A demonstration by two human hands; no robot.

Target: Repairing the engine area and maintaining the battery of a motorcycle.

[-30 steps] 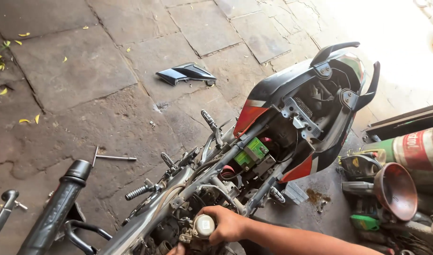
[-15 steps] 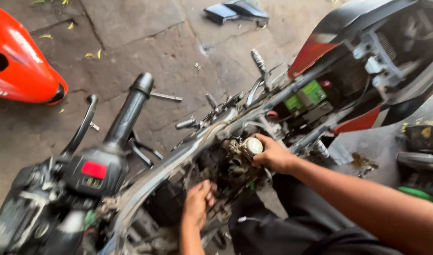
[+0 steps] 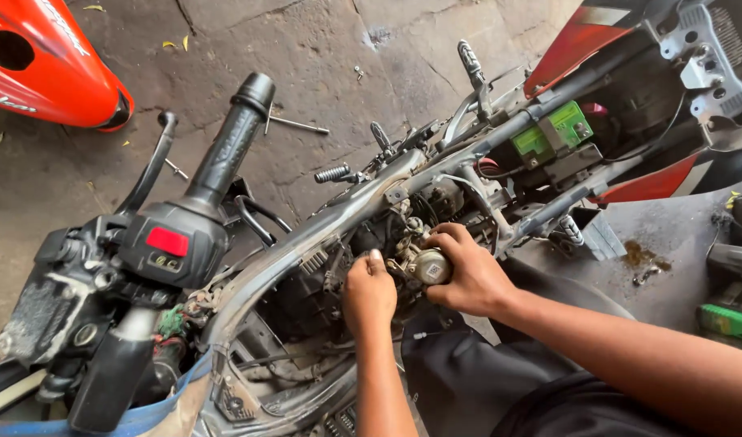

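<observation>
Stone floor lies under the stripped motorcycle frame [image 3: 322, 222]. Your right hand [image 3: 468, 275] grips the carburetor [image 3: 426, 265]; your left hand [image 3: 369, 295], fingers curled, steadies beside it. You seem working it loose; next needs gentle wiggling.

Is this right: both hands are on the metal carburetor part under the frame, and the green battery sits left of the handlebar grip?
Not quite. In the head view the green battery sits to the right of the handlebar grip, up near the tail. The rest holds: left hand and right hand are both on the metal carburetor part.
</observation>
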